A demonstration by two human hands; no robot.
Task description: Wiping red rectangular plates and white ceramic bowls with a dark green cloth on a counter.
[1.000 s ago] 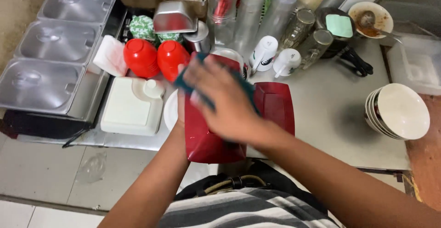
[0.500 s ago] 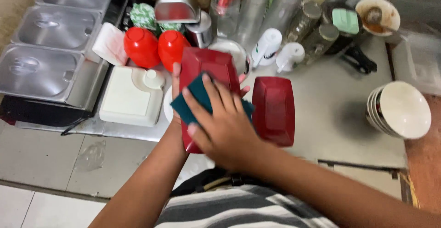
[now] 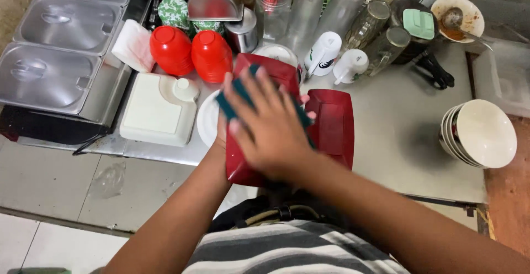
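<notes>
My right hand point(image 3: 268, 128) presses a teal cloth point(image 3: 240, 93) flat against a red rectangular plate point(image 3: 274, 68), fingers spread over it. My left hand point(image 3: 221, 135) grips that plate from underneath at its left edge and is mostly hidden behind it. A few fingertips show past the plate's right side. The plate is held tilted above the front of the steel counter point(image 3: 397, 114). A second red rectangular plate point(image 3: 334, 125) lies on the counter just to the right.
Two upturned red bowls point(image 3: 190, 53) and a white square container point(image 3: 157, 108) sit to the left, beside lidded steel trays point(image 3: 49, 78). A white plate point(image 3: 208, 120) lies under the held one. White cups point(image 3: 331, 56) and glasses stand behind; stacked white bowls point(image 3: 480, 133) are at right.
My right hand has rubbed the cloth down the held plate and back up. The plate now sits apart from the second red plate, a little further left.
</notes>
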